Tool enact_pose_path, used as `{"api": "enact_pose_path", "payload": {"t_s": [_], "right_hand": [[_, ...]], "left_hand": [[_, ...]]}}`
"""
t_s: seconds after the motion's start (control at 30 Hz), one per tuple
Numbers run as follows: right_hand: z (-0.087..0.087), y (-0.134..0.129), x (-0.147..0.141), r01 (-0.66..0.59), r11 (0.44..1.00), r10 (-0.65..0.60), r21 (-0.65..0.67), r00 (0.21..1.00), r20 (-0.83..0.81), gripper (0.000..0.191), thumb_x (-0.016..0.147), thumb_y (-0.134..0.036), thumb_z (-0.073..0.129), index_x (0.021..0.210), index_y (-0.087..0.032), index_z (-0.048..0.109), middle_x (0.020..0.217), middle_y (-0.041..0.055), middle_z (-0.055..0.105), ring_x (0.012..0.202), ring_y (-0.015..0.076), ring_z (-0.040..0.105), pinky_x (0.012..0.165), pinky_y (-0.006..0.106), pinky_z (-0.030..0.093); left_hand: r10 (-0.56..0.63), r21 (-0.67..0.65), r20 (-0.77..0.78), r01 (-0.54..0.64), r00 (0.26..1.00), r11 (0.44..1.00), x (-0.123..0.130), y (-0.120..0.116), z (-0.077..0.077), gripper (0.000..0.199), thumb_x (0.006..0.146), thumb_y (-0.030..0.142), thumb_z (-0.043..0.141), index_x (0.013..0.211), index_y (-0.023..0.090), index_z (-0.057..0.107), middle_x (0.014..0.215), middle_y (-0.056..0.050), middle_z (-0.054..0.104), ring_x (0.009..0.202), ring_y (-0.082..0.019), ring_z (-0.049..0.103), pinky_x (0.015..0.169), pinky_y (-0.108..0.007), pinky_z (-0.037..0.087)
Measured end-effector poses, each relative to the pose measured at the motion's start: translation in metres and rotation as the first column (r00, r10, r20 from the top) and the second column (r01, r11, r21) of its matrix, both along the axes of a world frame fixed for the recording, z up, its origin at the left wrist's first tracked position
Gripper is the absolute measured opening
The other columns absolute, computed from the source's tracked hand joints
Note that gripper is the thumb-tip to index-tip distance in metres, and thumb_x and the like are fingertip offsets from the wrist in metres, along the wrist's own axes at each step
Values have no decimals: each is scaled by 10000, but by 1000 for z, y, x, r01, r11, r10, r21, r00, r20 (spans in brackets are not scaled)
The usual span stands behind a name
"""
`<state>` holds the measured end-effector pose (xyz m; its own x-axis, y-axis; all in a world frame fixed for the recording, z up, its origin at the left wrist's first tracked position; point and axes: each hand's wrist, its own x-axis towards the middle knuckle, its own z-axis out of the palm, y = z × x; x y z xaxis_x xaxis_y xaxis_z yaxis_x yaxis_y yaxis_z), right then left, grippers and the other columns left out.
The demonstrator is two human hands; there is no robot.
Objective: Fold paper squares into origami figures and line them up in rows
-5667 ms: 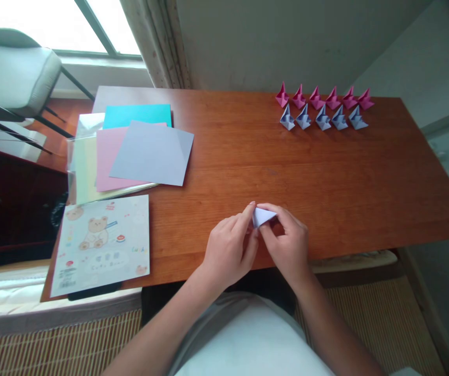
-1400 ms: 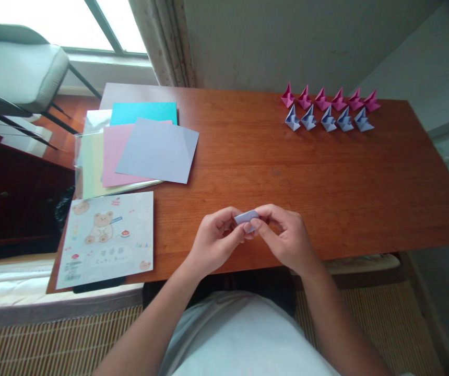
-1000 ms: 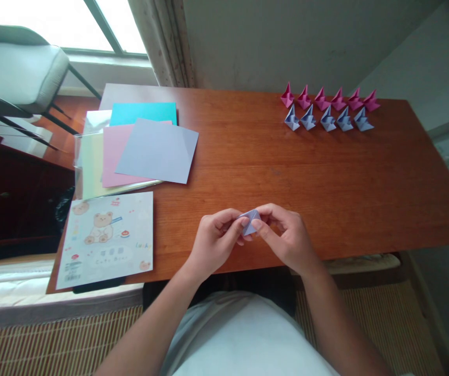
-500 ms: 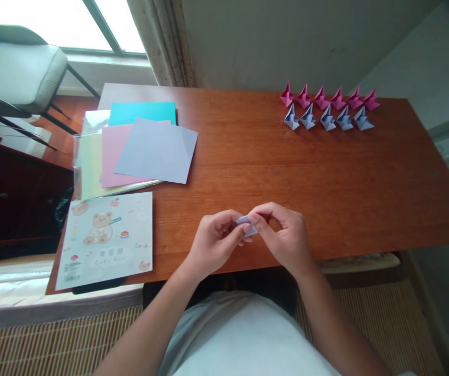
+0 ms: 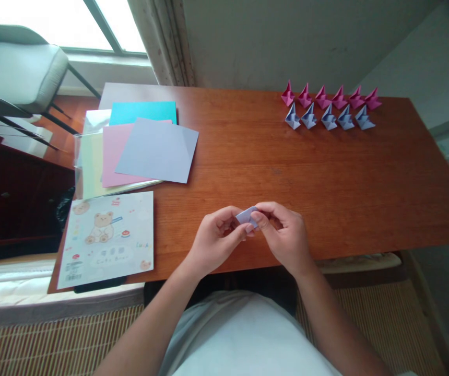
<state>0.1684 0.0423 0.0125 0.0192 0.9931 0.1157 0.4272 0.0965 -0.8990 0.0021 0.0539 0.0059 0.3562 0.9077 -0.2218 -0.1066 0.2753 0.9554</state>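
A small folded piece of lavender paper [image 5: 247, 215] is pinched between both hands, over the front edge of the wooden table. My left hand [image 5: 216, 237] grips its left and lower side with thumb and fingers. On its right side, the thumb and fingertips of my right hand [image 5: 285, 232] are closed on it. Part of the paper is hidden behind the fingers. Several pink folded paper figures [image 5: 322, 97] stand in a row at the back right, with a row of several lavender ones [image 5: 328, 119] just in front.
On the left of the table [image 5: 240, 156], a lavender sheet [image 5: 160, 151] overlaps pink [image 5: 110, 156], yellow and teal sheets [image 5: 146, 112]. Nearer lies a bear-printed cover [image 5: 107, 237]. A grey chair [image 5: 21, 68] stands beyond the table's left side.
The folded lavender paper has turned between my fingers and shows more of its flat face. My right fingertips have shifted slightly on it.
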Motion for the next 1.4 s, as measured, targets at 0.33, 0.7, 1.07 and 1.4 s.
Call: {"api": "enact_pose_path", "payload": {"t_s": [0.33, 0.7, 1.07, 1.4], "right_hand": [[1, 0, 2, -61, 996, 54, -64, 994, -99, 138, 950, -342, 617, 936, -231, 697, 865, 31, 746, 738, 174, 687, 670, 291, 556], [4, -2, 2, -96, 990, 80, -106, 985, -154, 111, 948, -313, 630, 932, -225, 695, 856, 21, 739, 751, 165, 692, 688, 284, 559], [-7, 1, 14, -65, 982, 39, -176, 989, -145, 168, 945, -370, 637, 938, -217, 705, 886, 35, 745, 768, 178, 687, 680, 284, 540], [-6, 3, 10, -135, 972, 120, -192, 989, -89, 138, 944, -327, 640, 1019, -231, 706, 916, 21, 750, 793, 173, 692, 682, 280, 534]], "left_hand": [[79, -4, 74, -79, 994, 997, 4, 1, 3, 205, 865, 342, 756, 831, 149, 697, 741, -25, 722, 664, -115, 652, 619, -197, 530], [151, 51, -35, -150, 988, 987, 6, 0, 4, 310, 882, 437, 718, 777, 146, 716, 680, -36, 712, 591, -126, 644, 547, -205, 532], [45, 198, -196, -5, 979, 980, 1, 0, -2, 210, 955, 342, 622, 989, 154, 709, 860, -60, 741, 738, -155, 687, 671, -247, 547], [109, 249, -295, -33, 949, 968, -10, 6, 0, 113, 898, 221, 662, 980, 166, 717, 835, -43, 754, 716, -149, 699, 657, -250, 547]]}}
